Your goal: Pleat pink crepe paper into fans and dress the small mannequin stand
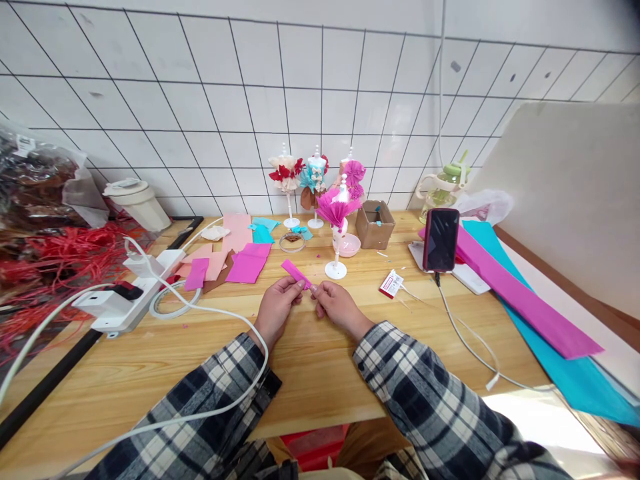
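Note:
Between my two hands is a narrow folded strip of magenta paper (295, 272), held low over the wooden table. My left hand (279, 307) pinches it from the left, and my right hand (340, 307) pinches its right end. Just beyond them stands a small white mannequin (336, 241) wearing a ruffled magenta paper skirt. Three more dressed mannequins are behind it, one with red and cream paper (287, 175), one with turquoise (315, 179), one with pink and magenta (353, 175). Magenta paper sheets (249, 263) lie to the left of my hands.
A cardboard box (375, 227) and pink dish (349, 246) sit behind. A phone (441, 240) stands at right, beside long paper sheets (530, 293). On the left are a power strip (135, 297), a white cable, tape roll (173, 303) and cup (140, 205).

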`<action>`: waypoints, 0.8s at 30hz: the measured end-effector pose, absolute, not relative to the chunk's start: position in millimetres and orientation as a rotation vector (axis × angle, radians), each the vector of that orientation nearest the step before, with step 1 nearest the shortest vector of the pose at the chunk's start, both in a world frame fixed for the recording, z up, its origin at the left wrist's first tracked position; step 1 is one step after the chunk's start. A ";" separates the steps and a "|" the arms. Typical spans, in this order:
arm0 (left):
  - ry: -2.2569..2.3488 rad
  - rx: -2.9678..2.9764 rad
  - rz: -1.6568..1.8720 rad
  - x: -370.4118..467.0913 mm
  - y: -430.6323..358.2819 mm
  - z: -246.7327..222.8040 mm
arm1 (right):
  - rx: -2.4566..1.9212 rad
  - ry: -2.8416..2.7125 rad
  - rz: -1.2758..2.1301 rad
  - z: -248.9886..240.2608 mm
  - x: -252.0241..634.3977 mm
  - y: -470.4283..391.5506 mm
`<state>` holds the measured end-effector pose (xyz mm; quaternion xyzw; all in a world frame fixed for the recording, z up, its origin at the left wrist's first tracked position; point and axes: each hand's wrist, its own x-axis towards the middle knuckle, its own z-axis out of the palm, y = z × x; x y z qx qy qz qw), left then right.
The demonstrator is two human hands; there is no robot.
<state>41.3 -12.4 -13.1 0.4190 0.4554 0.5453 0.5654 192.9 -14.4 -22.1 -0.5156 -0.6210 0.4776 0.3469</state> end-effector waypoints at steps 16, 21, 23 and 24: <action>1.089 1.066 1.247 39.8 -11.2 -13.6 | -1.335 -1.536 1.333 -15.4 191.7 -16.3; 1.069 1.038 1.251 38.8 -11.0 -14.1 | -1.348 -1.534 1.342 -12.6 191.9 -17.3; 1.066 1.022 1.256 38.4 -10.8 -14.8 | -1.360 -1.536 1.340 -12.4 191.8 -17.3; 1.065 1.017 1.258 38.3 -10.8 -15.1 | -1.364 -1.537 1.337 -12.6 191.6 -17.3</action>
